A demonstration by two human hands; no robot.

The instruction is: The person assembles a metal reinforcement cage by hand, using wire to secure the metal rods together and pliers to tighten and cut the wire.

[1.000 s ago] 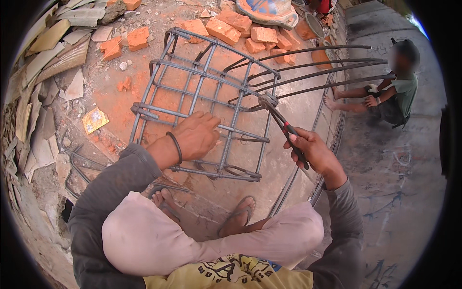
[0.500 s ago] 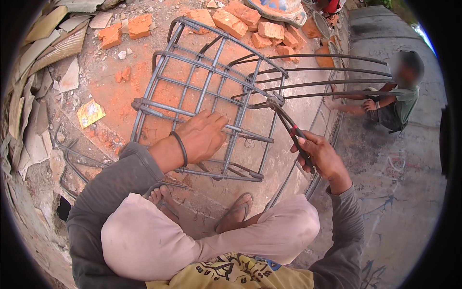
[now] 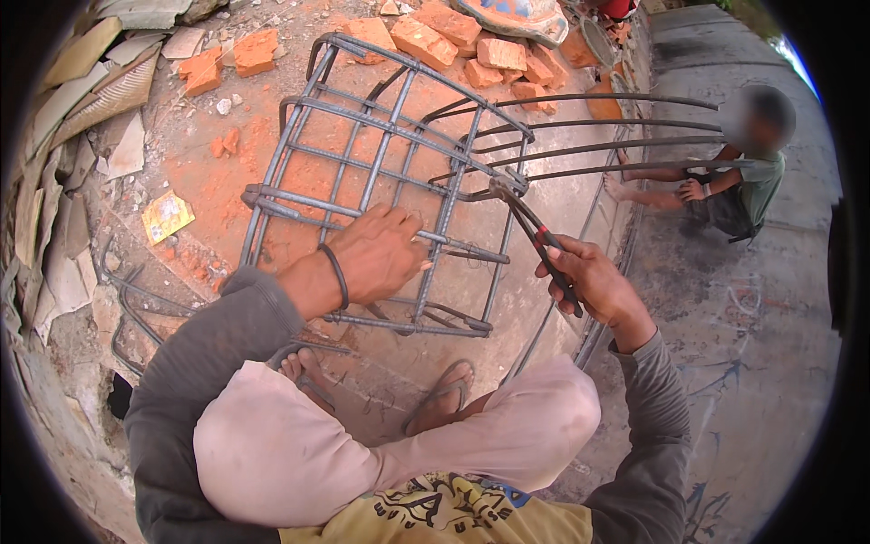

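Observation:
A cage of grey steel rebar (image 3: 384, 138) stands in front of me, its crossing bars bound with thin wire. My left hand (image 3: 376, 256) lies over the near long bar, its fingers curled round it. In my right hand (image 3: 594, 283) are long-handled pincers (image 3: 531, 225) with red and black on the grips; the handles sit close together. Their jaws meet the cage's right-hand corner, where several bars cross. Whether wire is caught between the jaws is too small to tell.
Long bars (image 3: 625, 145) run right from the cage toward a seated person (image 3: 757, 172). Broken bricks (image 3: 426, 41) lie at the far side. Sheet rubble (image 3: 77, 100) and bent rods (image 3: 131, 308) are on the left, near a yellow packet (image 3: 168, 216).
The pincers' jaws stay at the same corner while my right hand shifts slightly left and up. My left hand keeps its place on the bar. The whole view has moved a little.

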